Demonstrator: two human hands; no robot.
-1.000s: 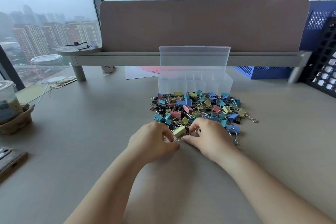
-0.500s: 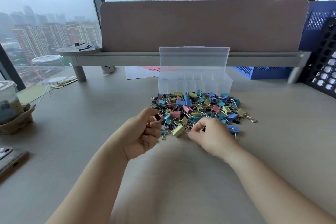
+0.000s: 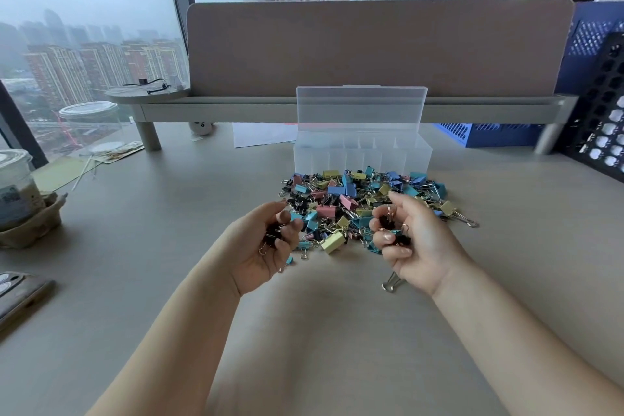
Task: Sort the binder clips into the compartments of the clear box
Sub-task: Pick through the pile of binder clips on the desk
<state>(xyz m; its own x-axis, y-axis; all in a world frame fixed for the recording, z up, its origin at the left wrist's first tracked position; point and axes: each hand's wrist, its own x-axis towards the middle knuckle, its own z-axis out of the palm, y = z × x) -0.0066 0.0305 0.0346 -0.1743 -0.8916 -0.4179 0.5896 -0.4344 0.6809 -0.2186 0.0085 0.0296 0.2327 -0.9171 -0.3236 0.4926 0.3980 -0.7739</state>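
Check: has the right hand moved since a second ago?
Yes. The right hand has drawn rightward, away from the large yellow clip, and now holds small black clips.

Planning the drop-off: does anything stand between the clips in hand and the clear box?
Only the heap of coloured metal binder clips lies between the clear plastic compartment box and the small black clips gripped in the left hand and right hand.

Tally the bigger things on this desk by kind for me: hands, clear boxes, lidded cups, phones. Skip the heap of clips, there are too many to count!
Hands: 2, the left hand and the right hand, each gripping black clips
Clear box: 1
Lidded cups: 2
Phone: 1
Total: 6
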